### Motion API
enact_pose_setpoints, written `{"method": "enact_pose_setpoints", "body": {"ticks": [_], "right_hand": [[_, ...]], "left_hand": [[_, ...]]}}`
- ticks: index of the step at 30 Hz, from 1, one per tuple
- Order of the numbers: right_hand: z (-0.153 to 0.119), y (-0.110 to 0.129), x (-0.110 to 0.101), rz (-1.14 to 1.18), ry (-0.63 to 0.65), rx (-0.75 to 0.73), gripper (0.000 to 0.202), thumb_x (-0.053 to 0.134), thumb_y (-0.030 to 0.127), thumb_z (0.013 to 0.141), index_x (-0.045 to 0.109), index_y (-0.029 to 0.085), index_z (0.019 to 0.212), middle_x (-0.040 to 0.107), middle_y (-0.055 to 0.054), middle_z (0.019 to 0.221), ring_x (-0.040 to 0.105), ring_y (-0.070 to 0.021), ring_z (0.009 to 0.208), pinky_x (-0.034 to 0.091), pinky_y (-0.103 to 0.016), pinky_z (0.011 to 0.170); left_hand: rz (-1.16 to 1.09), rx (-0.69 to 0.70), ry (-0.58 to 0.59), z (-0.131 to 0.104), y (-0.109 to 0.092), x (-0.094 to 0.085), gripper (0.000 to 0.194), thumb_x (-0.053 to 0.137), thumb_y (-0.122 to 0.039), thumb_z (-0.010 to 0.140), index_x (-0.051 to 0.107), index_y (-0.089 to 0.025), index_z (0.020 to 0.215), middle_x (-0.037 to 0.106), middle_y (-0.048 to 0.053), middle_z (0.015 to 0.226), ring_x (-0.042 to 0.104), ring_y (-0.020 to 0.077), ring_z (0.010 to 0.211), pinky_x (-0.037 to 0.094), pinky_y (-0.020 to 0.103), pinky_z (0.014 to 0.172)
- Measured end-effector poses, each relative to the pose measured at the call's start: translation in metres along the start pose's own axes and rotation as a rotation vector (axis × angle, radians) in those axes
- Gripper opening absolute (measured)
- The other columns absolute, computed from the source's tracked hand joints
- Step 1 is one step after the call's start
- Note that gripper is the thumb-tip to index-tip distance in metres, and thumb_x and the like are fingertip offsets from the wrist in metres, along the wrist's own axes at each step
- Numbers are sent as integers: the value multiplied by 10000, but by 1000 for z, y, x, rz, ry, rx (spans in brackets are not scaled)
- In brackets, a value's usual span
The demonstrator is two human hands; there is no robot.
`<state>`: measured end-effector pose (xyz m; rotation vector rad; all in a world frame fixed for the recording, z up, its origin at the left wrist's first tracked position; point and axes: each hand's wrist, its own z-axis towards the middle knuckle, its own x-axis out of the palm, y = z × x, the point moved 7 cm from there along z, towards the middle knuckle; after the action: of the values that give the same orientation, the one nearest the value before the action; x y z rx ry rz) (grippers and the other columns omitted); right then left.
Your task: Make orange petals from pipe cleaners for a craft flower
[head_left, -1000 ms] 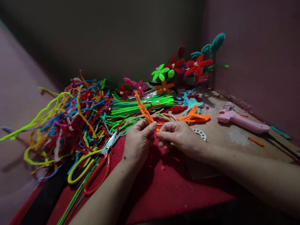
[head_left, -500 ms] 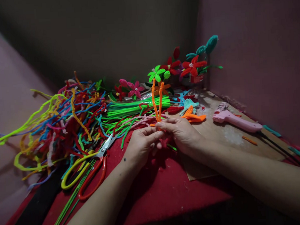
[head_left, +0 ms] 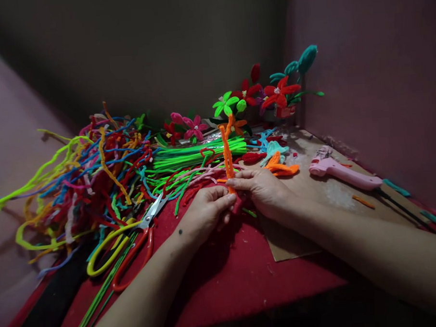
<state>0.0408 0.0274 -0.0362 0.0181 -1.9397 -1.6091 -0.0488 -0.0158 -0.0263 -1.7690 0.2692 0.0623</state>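
An orange pipe cleaner (head_left: 228,156) stands upright between my hands, its two fuzzy lengths close together and their tips at slightly different heights. My left hand (head_left: 209,207) pinches its lower end between thumb and fingers. From the right, my right hand (head_left: 264,193) grips it just above, thumb and forefinger closed on it. Behind the hands lie loose pink, red and green pipe cleaners and a bundle of green ones (head_left: 199,153). Orange petal shapes (head_left: 281,166) rest on the cardboard to the right.
Scissors (head_left: 148,222) with yellow and red handles lie left of my hands, beside a tangled pile of pipe cleaners (head_left: 92,174). A pink glue gun (head_left: 343,175) lies on cardboard (head_left: 293,242) at the right. Fuzzy flowers (head_left: 280,93) stand at the back.
The two orange lengths, spread in a V before, are now close together. My hands have barely moved, and both still hold the pipe cleaner.
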Motion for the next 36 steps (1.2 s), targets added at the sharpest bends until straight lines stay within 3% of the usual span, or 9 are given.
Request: {"method": "enact_pose_setpoints", "body": {"ticks": [5, 8, 12, 19, 23, 30, 36], "right_hand": [[0, 7, -2, -65, -4, -56, 244, 721, 300, 594, 540, 144, 542, 507, 25, 510, 411, -62, 453, 314, -229, 458], [-1, 13, -1, -82, 8, -72, 240, 698, 290, 623, 537, 144, 522, 511, 21, 509, 391, -58, 441, 287, -232, 450], [-5, 9, 2, -100, 13, 26, 253, 689, 254, 629, 509, 155, 481, 431, 44, 395, 309, -52, 376, 193, -237, 407], [-8, 5, 11, -189, 104, 50, 292, 679, 240, 630, 483, 154, 432, 410, 50, 350, 284, -43, 343, 152, -245, 403], [-9, 7, 14, -161, 172, 78, 285, 692, 223, 602, 473, 157, 432, 389, 63, 338, 262, -39, 331, 140, -241, 393], [-9, 3, 16, -232, 295, 126, 253, 657, 237, 655, 516, 144, 467, 369, 68, 328, 244, -28, 304, 116, -224, 353], [-11, -1, 17, -129, 309, 247, 189, 625, 185, 667, 565, 108, 505, 405, 50, 331, 238, -24, 307, 119, -197, 342]], "left_hand": [[114, 59, -69, -2, -9, -4, 206, 600, -276, 726, 502, -150, 595, 474, -48, 418, 356, 41, 340, 246, 158, 350], [-3, 89, -58, 1, -11, -12, 172, 633, -297, 706, 564, -143, 681, 536, -31, 510, 430, 54, 392, 320, 170, 389], [-215, 196, -129, 4, -17, -26, 209, 675, -280, 680, 611, -148, 828, 594, -10, 695, 456, 40, 456, 371, 169, 432], [-259, 222, -140, 2, -20, -24, 127, 690, -234, 658, 616, -139, 698, 524, -27, 553, 435, 55, 435, 344, 174, 408], [-100, 357, -158, -4, -34, -30, 72, 677, -208, 670, 662, -154, 715, 551, -3, 619, 457, 75, 477, 373, 204, 453], [405, 597, -87, -16, -58, -25, 147, 581, -252, 770, 724, -215, 760, 553, 26, 654, 449, 114, 565, 373, 220, 533], [740, 741, -101, -21, -60, -25, 148, 562, -220, 786, 704, -238, 823, 584, 47, 795, 510, 151, 742, 393, 240, 685]]}}
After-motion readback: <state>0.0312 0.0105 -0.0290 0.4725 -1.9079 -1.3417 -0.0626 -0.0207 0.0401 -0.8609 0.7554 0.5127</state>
